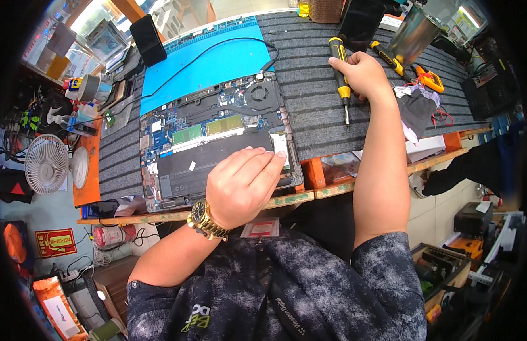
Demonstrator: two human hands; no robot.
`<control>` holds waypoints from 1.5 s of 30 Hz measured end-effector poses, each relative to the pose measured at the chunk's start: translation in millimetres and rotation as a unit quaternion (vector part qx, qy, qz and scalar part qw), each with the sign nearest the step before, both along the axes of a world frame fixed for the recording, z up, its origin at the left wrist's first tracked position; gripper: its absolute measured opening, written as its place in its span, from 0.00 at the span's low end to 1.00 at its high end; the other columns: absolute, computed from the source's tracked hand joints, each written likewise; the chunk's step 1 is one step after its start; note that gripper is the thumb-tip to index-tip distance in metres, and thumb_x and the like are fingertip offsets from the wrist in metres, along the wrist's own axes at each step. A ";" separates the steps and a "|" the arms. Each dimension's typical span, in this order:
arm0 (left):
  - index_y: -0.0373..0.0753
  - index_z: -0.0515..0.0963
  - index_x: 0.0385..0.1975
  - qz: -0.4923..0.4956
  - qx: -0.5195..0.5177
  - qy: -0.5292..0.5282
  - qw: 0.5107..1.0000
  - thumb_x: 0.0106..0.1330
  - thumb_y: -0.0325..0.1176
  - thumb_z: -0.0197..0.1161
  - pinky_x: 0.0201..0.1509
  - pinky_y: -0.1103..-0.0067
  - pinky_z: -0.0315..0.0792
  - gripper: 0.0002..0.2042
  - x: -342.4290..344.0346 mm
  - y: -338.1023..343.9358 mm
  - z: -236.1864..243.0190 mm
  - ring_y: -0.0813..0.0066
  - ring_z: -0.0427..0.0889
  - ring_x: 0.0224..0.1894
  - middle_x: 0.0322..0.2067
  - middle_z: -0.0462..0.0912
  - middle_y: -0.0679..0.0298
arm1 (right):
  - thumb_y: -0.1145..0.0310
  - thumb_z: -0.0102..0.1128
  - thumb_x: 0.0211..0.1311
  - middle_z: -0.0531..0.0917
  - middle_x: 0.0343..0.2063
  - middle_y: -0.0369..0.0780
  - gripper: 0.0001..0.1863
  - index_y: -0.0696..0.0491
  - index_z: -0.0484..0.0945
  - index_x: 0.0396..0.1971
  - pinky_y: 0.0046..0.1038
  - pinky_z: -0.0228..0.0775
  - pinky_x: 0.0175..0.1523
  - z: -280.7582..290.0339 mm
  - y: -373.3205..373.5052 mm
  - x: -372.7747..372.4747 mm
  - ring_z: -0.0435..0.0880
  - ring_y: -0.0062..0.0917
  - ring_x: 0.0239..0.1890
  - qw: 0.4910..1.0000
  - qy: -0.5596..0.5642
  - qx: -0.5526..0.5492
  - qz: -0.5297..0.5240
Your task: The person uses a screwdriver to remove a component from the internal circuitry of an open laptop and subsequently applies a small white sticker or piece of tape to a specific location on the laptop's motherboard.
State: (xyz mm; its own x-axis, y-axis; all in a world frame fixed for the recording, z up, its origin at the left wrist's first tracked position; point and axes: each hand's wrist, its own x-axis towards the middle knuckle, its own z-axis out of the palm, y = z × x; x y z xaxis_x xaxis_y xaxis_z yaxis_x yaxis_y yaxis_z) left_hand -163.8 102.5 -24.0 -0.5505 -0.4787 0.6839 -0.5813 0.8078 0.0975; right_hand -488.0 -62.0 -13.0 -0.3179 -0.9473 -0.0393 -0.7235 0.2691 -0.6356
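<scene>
An opened laptop (201,159) lies at the front of the bench, its board, fan and battery exposed. My left hand (243,184), with a gold watch at the wrist, lies over the right end of the battery (189,162), fingers extended with tips by a small white module (280,150). My right hand (360,77) grips a yellow-and-black screwdriver (340,85) to the right of the laptop, bit pointing toward me over the grey ribbed mat (309,68).
Behind the laptop are a blue mat (189,62), a cable and a black device (147,40). Right: a metal can (408,37), second yellow tool (388,57), meter (428,79), dark cloth (417,108). Left: a fan (47,162). A person's dark-clad leg (468,165) shows at right.
</scene>
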 end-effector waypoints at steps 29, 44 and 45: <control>0.38 0.91 0.44 0.001 -0.005 0.035 0.999 0.60 0.28 0.79 0.52 0.66 0.90 0.12 -0.5 3.5 -7.3 0.64 0.94 0.43 0.39 0.92 0.62 | 0.72 0.86 0.52 0.94 0.45 0.41 0.16 0.54 0.89 0.40 0.35 0.75 0.53 -23.2 181.8 98.0 0.89 0.35 0.42 0.877 -0.039 -0.350 0.326; 0.37 0.90 0.43 -0.001 0.003 0.043 0.999 0.60 0.28 0.77 0.52 0.66 0.90 0.12 -3.5 3.0 -4.5 0.61 0.94 0.43 0.39 0.93 0.60 | 0.73 0.86 0.53 0.94 0.41 0.41 0.14 0.55 0.89 0.37 0.34 0.75 0.51 -24.0 182.8 97.9 0.89 0.35 0.38 0.879 -0.036 -0.357 0.313; 0.36 0.90 0.43 -0.002 0.011 0.048 0.999 0.60 0.28 0.77 0.51 0.66 0.90 0.12 -3.7 4.0 -3.2 0.60 0.94 0.43 0.39 0.92 0.60 | 0.73 0.86 0.53 0.94 0.41 0.41 0.14 0.55 0.89 0.37 0.34 0.75 0.51 -23.8 182.8 97.5 0.89 0.35 0.39 0.882 -0.038 -0.350 0.314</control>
